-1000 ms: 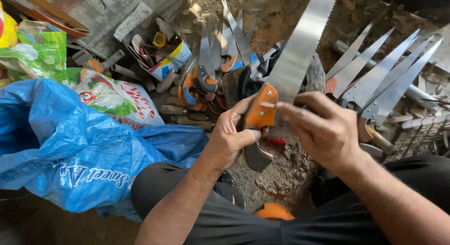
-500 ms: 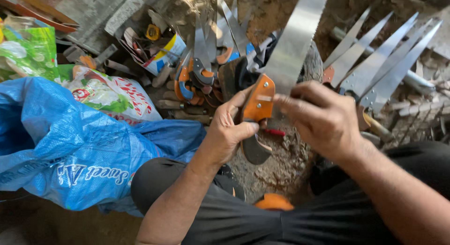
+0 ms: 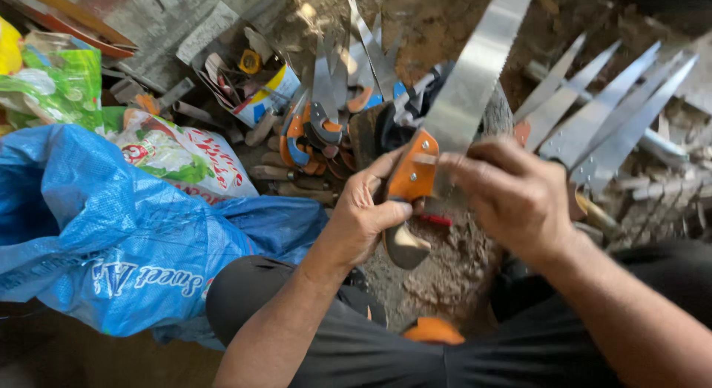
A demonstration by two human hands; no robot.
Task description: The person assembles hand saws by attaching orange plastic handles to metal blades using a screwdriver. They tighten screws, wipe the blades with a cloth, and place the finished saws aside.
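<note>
My left hand (image 3: 367,214) grips the orange handle (image 3: 412,173) of a hand saw, whose long steel blade (image 3: 475,73) rises up and to the right. My right hand (image 3: 515,195) is closed around the base of the blade, just beside the handle; what its fingertips pinch is hidden. The lower end of the handle (image 3: 404,245) is pale and sticks out below my left thumb. A small red object (image 3: 434,219) lies on the dirt under the handle.
A blue woven sack (image 3: 111,225) lies at left with printed bags (image 3: 185,154) behind it. A pile of handled saws (image 3: 326,113) and a box of small tools (image 3: 252,80) sit ahead. Several bare blades (image 3: 608,121) fan out at right. Another orange handle (image 3: 434,330) rests between my knees.
Both hands and the saw stay together in nearly the same place; the view has shifted slightly and the right hand's fingers have moved a little on the blade base.
</note>
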